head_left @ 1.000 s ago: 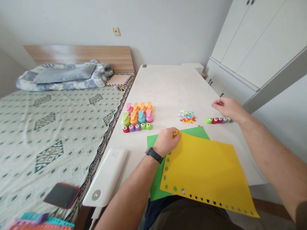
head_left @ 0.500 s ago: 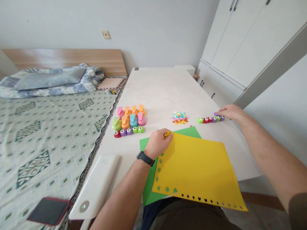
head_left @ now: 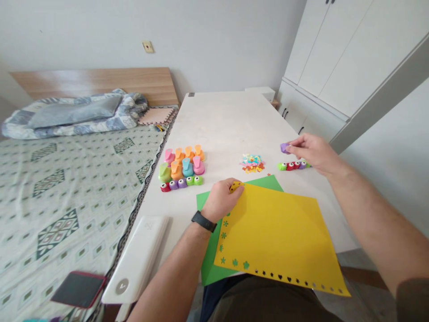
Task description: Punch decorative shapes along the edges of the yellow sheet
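My left hand (head_left: 221,199) pinches the far left corner of a yellow sheet (head_left: 271,228), which has small shapes punched along its left and near edges. Under it, partly covered, lies a green sheet (head_left: 209,250). Between the fingertips of my right hand (head_left: 310,152) is a small purple craft punch (head_left: 284,148), raised above the table. Just below that hand stands a row of small punches (head_left: 291,166) in green, red and purple, its right end partly hidden by the hand. A pile of punched paper shapes (head_left: 253,163) lies beyond the sheets.
Larger lever punches (head_left: 176,170) stand in rows at the left of the white table (head_left: 228,120), with small punches (head_left: 182,183) in front. A white device (head_left: 137,259) lies along the left edge. The bed (head_left: 83,179) adjoins that side; wardrobes (head_left: 338,58) stand right.
My right hand has lifted the purple punch off the row and moved it left and up. My left hand keeps its hold on the yellow sheet. The camera view has shifted slightly.
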Motion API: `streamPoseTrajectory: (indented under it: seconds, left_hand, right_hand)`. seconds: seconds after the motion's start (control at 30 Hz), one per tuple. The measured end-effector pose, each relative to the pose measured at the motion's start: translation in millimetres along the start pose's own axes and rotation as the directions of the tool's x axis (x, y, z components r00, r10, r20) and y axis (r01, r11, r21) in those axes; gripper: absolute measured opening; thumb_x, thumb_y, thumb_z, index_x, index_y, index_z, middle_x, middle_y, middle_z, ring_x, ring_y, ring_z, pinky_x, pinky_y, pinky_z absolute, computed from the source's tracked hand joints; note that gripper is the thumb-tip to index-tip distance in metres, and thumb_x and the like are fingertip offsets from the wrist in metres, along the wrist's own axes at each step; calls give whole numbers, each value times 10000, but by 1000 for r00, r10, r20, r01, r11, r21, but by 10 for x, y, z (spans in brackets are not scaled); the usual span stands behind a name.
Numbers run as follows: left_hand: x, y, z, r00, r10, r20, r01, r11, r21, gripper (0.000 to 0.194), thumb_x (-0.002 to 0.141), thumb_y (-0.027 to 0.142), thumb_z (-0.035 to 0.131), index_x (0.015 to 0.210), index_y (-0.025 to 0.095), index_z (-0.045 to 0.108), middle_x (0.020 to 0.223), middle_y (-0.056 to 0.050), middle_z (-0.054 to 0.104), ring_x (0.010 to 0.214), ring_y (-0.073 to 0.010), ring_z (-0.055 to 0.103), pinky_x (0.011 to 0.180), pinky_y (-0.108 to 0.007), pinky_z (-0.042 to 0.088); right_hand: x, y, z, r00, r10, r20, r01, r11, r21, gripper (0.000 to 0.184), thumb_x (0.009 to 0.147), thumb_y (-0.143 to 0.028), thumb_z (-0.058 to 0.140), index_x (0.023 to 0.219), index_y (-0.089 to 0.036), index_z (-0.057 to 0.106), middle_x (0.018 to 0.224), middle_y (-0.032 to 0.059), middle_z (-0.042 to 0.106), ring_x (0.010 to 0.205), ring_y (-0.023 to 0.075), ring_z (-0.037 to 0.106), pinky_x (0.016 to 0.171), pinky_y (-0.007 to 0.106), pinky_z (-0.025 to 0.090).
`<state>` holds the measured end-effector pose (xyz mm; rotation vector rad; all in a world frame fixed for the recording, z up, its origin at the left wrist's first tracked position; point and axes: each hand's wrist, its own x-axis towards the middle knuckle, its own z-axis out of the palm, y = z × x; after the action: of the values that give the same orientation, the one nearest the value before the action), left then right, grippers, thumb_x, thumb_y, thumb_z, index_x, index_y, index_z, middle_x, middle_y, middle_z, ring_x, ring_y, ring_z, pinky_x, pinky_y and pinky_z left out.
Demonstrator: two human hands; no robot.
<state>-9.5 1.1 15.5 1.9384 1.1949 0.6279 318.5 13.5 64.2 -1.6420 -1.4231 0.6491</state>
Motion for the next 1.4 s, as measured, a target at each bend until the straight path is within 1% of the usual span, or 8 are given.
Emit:
streamPoseTrajectory:
  seconds: [0.1,0.2,0.3,0.4,0.73,0.9,1.1,1.4]
  left_hand:
    - [-1,20,-7,1000,-8,16,9,999,-33,264,904,364,545,958,184,731,846,-8,734,722,-154,625,630,-251,422]
    - [3,28,-8,1000,-12,23,14,998,-68,270,907,371,547,963,178,728,845,-11,731,722,-154,624,624,-248,428]
    - [7,29,-5,1000,-22,15,23,996,-87,273,909,377,550,971,177,725,854,-15,734,726,-154,624,624,-245,433]
    - [9,27,1,1000,-24,8,24,996,-86,275,912,384,551,972,180,725,852,-20,736,732,-158,627,619,-245,432]
    - [23,5,38,1000,-9,-6,8,995,-98,292,906,398,558,966,173,735,829,-40,731,704,-164,615,575,-241,423]
    - [20,-3,42,1000,-15,-6,14,997,-81,289,908,395,554,962,173,732,831,-39,729,711,-163,620,574,-237,429]
    - [18,24,37,1000,-26,-2,26,995,-96,293,899,409,570,959,175,735,847,-41,740,716,-166,624,573,-233,427]
    - [13,41,20,1000,-16,-9,15,998,-65,301,905,406,557,966,172,737,850,-41,739,708,-166,620,584,-243,428]
  right_hand:
    - [-229,-264,394,968,-23,252,-29,979,202,388,739,-450,819,989,-198,660,975,81,736,859,201,679,769,346,555]
    - [-346,-302,701,915,-58,400,-64,957,284,438,741,-372,830,1110,-195,673,1070,81,729,965,205,679,895,368,544]
    - [-362,-194,890,864,-62,499,-101,951,293,440,762,-349,810,1152,-189,686,1057,77,736,971,216,684,922,389,535]
    - [-353,-90,986,846,-64,530,-100,956,275,411,758,-347,809,1120,-187,699,1048,69,737,953,216,685,917,382,530]
    - [-382,-123,951,818,-136,559,-20,964,265,326,776,-359,792,1019,-167,691,977,65,698,897,189,643,868,356,502]
    - [-393,-104,927,824,-107,557,-50,965,258,350,780,-387,790,1038,-171,692,944,58,693,867,182,635,838,349,505]
    - [-397,-80,963,814,-105,571,-56,965,258,346,801,-411,778,1039,-175,692,1001,72,708,911,191,647,871,354,510]
    - [-429,-145,964,818,-71,571,-114,953,281,380,816,-487,752,1054,-194,702,983,66,723,910,206,662,842,347,524]
